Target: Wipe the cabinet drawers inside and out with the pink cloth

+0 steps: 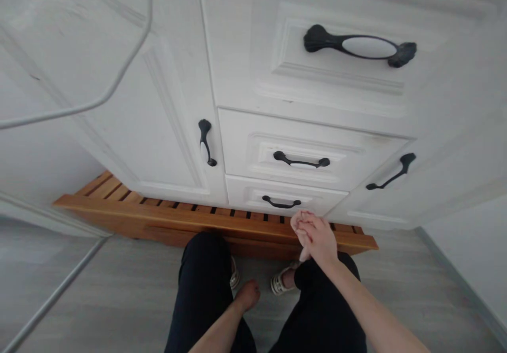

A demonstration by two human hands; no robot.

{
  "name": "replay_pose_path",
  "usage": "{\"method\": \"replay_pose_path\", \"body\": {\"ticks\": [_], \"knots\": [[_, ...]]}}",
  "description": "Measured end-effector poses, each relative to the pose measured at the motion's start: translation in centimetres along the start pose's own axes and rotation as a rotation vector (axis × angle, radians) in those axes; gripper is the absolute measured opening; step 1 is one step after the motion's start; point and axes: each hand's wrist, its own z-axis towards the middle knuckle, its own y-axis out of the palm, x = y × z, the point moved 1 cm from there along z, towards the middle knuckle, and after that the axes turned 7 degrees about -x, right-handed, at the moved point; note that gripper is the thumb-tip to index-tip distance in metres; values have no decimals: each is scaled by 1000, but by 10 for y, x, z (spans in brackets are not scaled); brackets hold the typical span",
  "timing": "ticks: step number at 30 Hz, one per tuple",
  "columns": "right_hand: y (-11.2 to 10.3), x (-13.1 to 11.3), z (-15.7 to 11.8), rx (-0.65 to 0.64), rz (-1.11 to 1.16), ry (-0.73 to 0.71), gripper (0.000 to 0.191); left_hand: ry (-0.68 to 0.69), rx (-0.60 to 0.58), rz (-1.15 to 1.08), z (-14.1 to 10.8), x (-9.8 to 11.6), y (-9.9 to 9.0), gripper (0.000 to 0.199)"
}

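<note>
In the head view, a slatted wooden bench (166, 218) ran along the foot of a white cabinet (174, 78), its slats reaching up to the cabinet's lower edge. Over the bench's front rail, near its right end, the right hand (320, 237) had its fingers bent around a pale pink cloth (304, 254), gripping it so that a bit poked out below the palm. The left hand (249, 295) hung lower, on the near side of the bench, between the knees; its fingers seemed curled under, though whether they pinched anything could not be told. Legs in dark trousers (202, 289) came up to the bench's front, with light strapped shoes (279, 283) on the grey floor (130, 273) just before it. Above the bench, the cabinet's lowest drawer bore a dark handle (281, 203), near the right hand; over that came a middle drawer handle (302, 161) and, highest, a large top drawer handle (360, 46) with a white oval inlay. Well above the bench's left end, a pale cord (130, 59) curved across the view.
</note>
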Motion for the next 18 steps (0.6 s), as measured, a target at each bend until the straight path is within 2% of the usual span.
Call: {"method": "replay_pose_path", "body": {"ticks": [1, 4, 6, 8, 10, 13, 15, 18], "knots": [[1, -21, 17, 51, 30, -63, 20, -7, 2, 2, -1, 0, 0, 31], [15, -74, 81, 98, 51, -131, 19, -9, -5, 16, -4, 1, -3, 31], [33, -98, 117, 104, 12, -151, 27, 0, -9, 21, -6, 3, -6, 30], [58, -112, 138, 47, -43, -174, 41, 11, -6, 17, -8, 5, -8, 30], [86, -119, 142, -58, -67, -215, 51, 24, 3, 4, -9, 6, -10, 30], [119, -125, 131, -177, -53, -229, 56, 48, 12, -26, -11, 7, -10, 30], [131, -130, 128, -212, 18, -227, 58, 61, 14, -42, -11, 7, -10, 30], [135, -141, 139, -242, 186, -301, 62, 61, 9, -42, -10, 9, -9, 30]]}}
